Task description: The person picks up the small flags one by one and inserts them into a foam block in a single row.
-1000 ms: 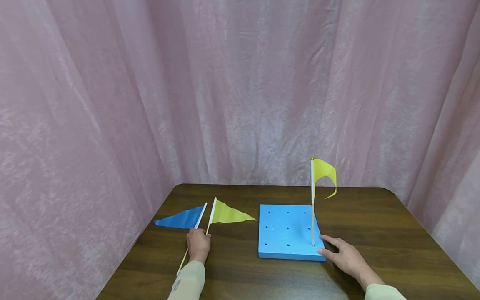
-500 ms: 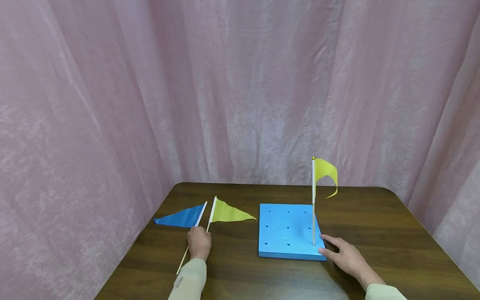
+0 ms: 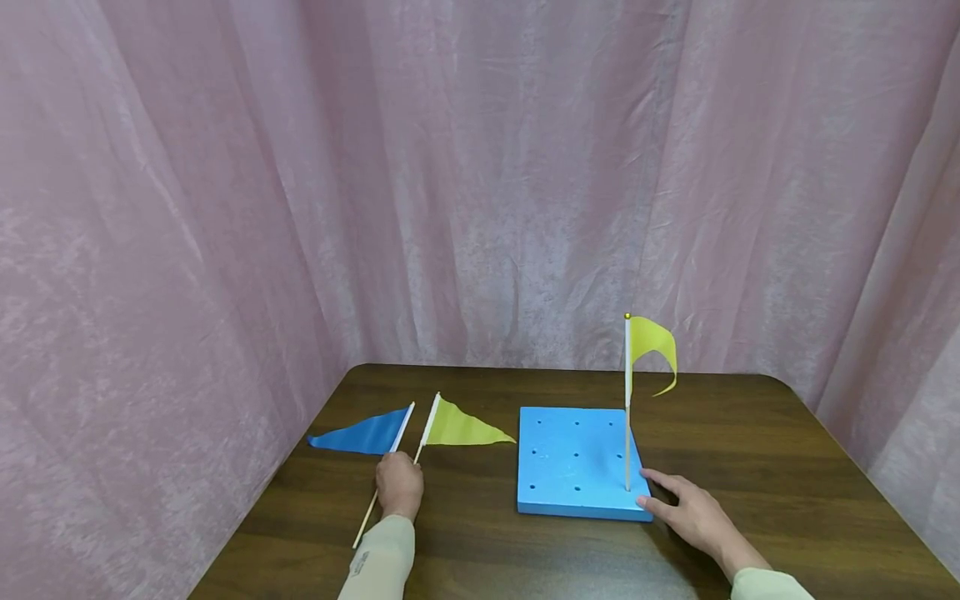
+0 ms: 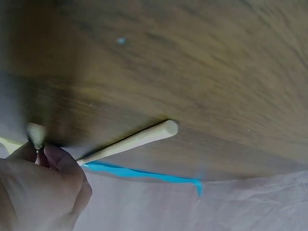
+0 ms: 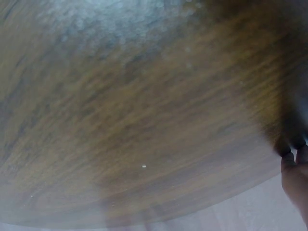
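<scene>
Left hand (image 3: 399,485) pinching the left yellow flag (image 3: 461,427), I should lift clear of the blue flag (image 3: 363,433), right hand (image 3: 690,512) relaxed against the board (image 3: 555,475).

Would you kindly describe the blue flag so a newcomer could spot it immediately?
On the brown table, left of the board, find the left hand. Beside it lies the blue flag, pointing left, unlike the held yellow flag and upright yellow flag.
</scene>
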Motion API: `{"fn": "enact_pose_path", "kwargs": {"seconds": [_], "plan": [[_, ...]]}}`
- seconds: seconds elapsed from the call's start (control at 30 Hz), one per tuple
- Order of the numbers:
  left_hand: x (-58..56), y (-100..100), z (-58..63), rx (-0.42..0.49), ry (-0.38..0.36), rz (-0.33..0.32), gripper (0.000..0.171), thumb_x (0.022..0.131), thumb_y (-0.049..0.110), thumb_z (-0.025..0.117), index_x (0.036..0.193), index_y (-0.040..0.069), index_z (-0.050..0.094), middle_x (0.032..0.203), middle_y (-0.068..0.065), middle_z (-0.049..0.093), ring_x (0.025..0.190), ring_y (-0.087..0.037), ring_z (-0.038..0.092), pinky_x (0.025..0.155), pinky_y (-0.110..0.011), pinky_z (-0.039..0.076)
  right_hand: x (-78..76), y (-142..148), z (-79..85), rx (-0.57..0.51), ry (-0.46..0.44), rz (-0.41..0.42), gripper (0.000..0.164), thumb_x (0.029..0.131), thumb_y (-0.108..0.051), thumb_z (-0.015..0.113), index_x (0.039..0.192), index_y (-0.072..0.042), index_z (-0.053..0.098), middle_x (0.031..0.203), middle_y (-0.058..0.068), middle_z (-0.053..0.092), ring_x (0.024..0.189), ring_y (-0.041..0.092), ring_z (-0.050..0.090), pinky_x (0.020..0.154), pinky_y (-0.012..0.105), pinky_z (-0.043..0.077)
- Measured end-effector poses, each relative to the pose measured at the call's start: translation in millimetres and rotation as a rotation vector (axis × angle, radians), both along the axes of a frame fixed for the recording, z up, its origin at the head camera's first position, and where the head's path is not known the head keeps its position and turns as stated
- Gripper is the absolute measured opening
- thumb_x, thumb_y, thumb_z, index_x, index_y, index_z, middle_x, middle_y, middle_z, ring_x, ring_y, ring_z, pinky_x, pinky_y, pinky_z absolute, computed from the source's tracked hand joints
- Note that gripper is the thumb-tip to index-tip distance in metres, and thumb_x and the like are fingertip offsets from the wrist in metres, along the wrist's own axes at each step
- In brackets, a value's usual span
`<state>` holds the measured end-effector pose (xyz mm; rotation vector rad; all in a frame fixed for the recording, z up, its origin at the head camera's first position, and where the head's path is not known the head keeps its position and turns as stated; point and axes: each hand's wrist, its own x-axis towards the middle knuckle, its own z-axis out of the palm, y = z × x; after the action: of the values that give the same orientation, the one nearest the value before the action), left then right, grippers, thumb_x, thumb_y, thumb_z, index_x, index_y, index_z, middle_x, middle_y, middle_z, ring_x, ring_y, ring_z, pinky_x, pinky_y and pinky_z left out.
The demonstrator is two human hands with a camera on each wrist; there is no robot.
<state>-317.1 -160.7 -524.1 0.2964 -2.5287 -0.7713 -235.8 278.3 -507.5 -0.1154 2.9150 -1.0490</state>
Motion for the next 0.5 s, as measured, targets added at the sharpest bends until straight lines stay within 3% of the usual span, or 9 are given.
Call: {"fn": "enact_pose_path", "kwargs": {"seconds": [0.23,0.37,0.5], "plan": [[-4.0,-0.2,1.8,0.013,-0.033,-0.014,0.017,0.079,-0.009,0.059,0.062,-0.008,0.062,0.07,-0.026,0.062,0.07,-0.044,0.063,0.066,-0.055,0.053,-0.5,0.9,-0.7,0.002,-0.003,-0.001,0.069,0.092,-0.054,0.063,0.143,-0.008,0.053,0.142,0.028,0.048,0.13,0.053,0.04,0.096,0.068,0.037],[-4.7,-2.3,4.5,0.038,-0.032,-0.042,0.022,0.08,-0.008,0.058,0.059,-0.005,0.061,0.066,-0.023,0.062,0.068,-0.043,0.064,0.064,-0.054,0.053,-1.1,0.7,-1.7,0.001,0.001,0.0,0.069,0.092,-0.054,0.063,0.143,-0.009,0.053,0.142,0.028,0.048,0.131,0.053,0.04,0.096,0.068,0.037],[-5.3,-3.4,8.9,0.081,-0.022,-0.064,0.016,0.083,-0.004,0.063,0.068,-0.005,0.068,0.072,-0.02,0.067,0.073,-0.043,0.065,0.068,-0.054,0.053,-1.7,0.0,-2.3,0.006,-0.002,0.001,0.069,0.092,-0.055,0.062,0.144,-0.009,0.053,0.142,0.028,0.047,0.13,0.053,0.04,0.096,0.068,0.037]]}}
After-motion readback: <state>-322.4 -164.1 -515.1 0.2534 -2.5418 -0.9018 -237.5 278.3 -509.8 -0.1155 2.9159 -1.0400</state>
